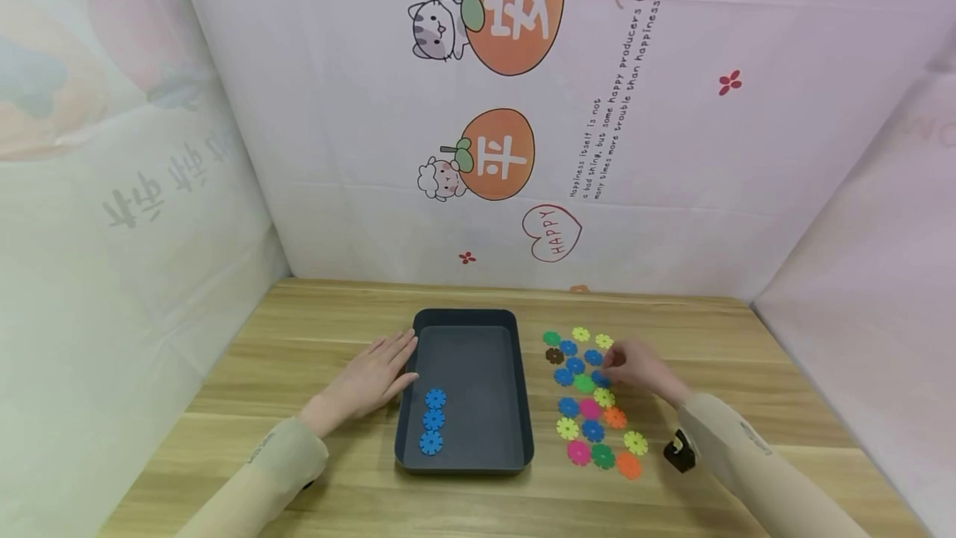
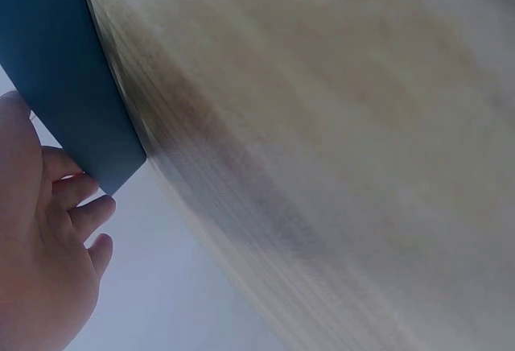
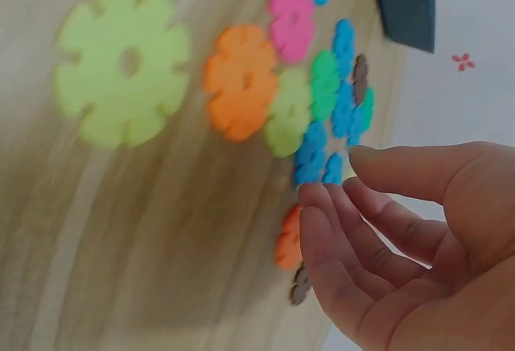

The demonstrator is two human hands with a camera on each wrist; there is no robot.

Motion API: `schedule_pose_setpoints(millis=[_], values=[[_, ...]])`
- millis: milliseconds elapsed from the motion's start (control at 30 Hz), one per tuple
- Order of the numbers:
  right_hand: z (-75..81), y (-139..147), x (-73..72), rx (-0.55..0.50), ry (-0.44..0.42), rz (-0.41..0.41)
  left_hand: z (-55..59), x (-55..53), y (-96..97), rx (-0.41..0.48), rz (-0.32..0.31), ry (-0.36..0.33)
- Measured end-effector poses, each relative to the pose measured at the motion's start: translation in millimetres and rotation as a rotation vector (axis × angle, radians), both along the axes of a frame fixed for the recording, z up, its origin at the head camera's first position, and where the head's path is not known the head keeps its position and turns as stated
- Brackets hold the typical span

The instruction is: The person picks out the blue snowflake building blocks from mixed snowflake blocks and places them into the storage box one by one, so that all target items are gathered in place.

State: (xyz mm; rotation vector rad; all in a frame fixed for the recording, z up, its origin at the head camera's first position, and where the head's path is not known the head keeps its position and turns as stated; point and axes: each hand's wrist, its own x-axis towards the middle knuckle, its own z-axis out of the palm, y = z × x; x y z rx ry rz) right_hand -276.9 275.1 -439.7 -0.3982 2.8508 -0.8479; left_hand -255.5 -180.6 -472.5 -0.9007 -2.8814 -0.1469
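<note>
My left hand [image 1: 371, 374] touches the left rim of a dark grey tray [image 1: 525, 418], fingers extended along it. In the left wrist view its fingertips meet the tray's outer wall [image 2: 76, 69]. Three blue flower-shaped discs [image 1: 434, 419] lie in a column at the tray's lower left. My right hand [image 1: 641, 366] is over the loose discs right of the tray, its fingertips right at a blue disc [image 1: 600, 379]. Seen from the right wrist, thumb and fingers bend towards each other with a small gap, and blue discs [image 3: 311, 154] show beyond them.
Several notched plastic discs, including a pink disc [image 1: 578, 452], an orange disc [image 1: 628, 465] and a brown disc [image 1: 554, 356], are spread on the wooden table [image 1: 343, 488]. A black object [image 1: 680, 452] is by the right sleeve. A printed white cloth [image 1: 358, 106] hangs behind.
</note>
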Motion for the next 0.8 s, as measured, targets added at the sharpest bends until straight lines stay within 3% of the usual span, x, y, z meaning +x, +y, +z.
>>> schedule_pose_setpoints(millis=[233,567,800], values=[[-9.9,7,-0.6,-0.026,-0.02,-0.026,-0.6,-0.6,-0.5,-0.013,0.012,-0.024],[-12.6,2,1.6,-0.034,-0.05,-0.063,-2.3,-1.3,-1.7,-0.01,0.005,-0.014],[-12.2,0,0.1,-0.001,-0.016,-0.079,-2.1,-0.7,-1.6,-0.004,0.003,-0.011]])
